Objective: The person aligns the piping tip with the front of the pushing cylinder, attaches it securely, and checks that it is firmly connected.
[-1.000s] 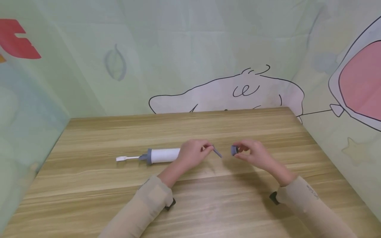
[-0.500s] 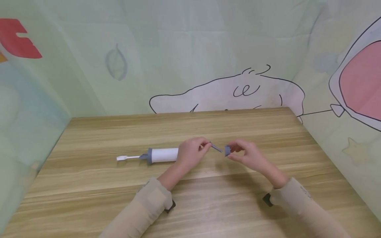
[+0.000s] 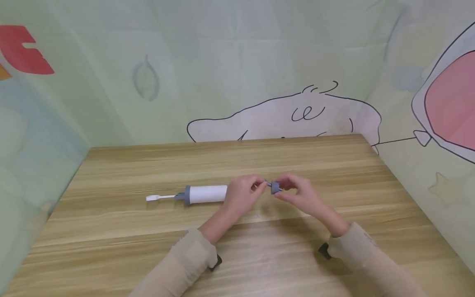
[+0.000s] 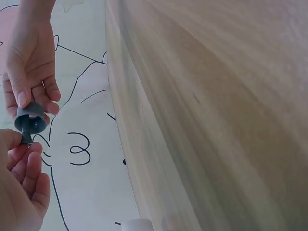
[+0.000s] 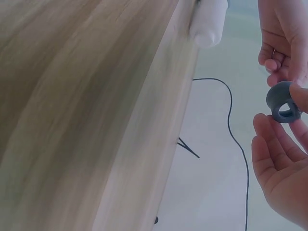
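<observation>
In the head view my left hand pinches a thin grey-blue rod between thumb and fingertips. The left wrist view shows that this rod has a flared end. Facing it, my right hand grips a short, ring-shaped grey-blue cap with a hole through it. The rod reaches into the cap, and a bit of it seems to show on the far side. Beside the left hand lies a white tube with a grey-blue end collar; the hand hides its right end.
From the collar a thin white rod with a flat handle extends left along the wooden table. Behind the table's back edge hangs a printed cloth wall. A black wrist camera sits under the right sleeve.
My right hand has moved left with the cap, up to the rod. The rod, earlier apart from the cap, now reaches into it. The left hand stays nearly in place.
</observation>
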{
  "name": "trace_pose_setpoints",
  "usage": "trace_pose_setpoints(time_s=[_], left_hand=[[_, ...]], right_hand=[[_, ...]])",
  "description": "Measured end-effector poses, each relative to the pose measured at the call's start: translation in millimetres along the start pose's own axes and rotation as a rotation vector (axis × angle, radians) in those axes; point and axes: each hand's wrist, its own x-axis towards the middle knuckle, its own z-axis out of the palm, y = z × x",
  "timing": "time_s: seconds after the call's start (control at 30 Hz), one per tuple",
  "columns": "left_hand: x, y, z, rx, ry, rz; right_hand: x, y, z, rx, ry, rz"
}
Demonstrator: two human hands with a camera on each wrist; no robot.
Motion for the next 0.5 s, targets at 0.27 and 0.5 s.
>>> trace_pose_setpoints(time_s=[0.27, 0.5], left_hand=[[-3.1, 1.9, 3.0, -0.125, -0.035, 0.009], [-3.8, 1.7, 3.4, -0.202, -0.071, -0.011]], right_hand=[[2.4, -1.7, 3.8, 0.038, 0.029, -0.011], [3.7, -3.2, 3.5, 0.086, 0.03, -0.021]])
